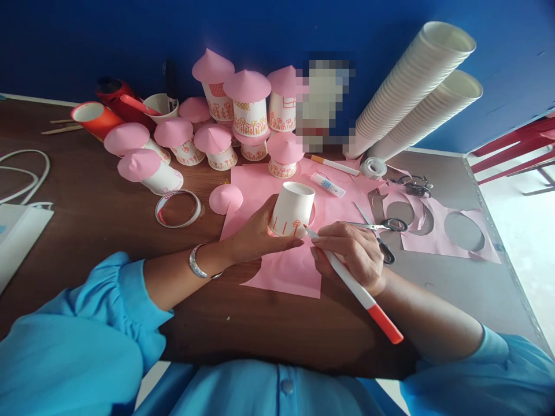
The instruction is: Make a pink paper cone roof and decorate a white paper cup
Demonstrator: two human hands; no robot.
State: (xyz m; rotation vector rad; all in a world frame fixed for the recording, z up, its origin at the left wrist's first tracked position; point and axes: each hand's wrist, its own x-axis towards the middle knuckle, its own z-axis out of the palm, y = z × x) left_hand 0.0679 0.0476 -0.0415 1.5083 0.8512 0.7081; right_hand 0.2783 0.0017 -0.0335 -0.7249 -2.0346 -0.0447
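Observation:
A white paper cup (295,202) with a red flower and short red lines near its lower rim is held in my left hand (260,231), thumb under it and fingers behind. My right hand (353,254) grips a white marker (349,280) with a red-orange end; its tip is at the cup's lower right side, beside the flower. Pink paper (290,271) lies beneath both hands. Behind the cup stand several decorated cups with pink cone tops (247,86), and a loose pink cone (226,200) rests to the left.
Scissors (392,225), a glue bottle (328,185), clear tape (373,167) and cut pink paper (451,254) lie at the right. Two tall cup stacks (411,86) lean against the blue wall. A tape ring (199,209) lies left, and an orange-red cup (93,118) stands at the back left.

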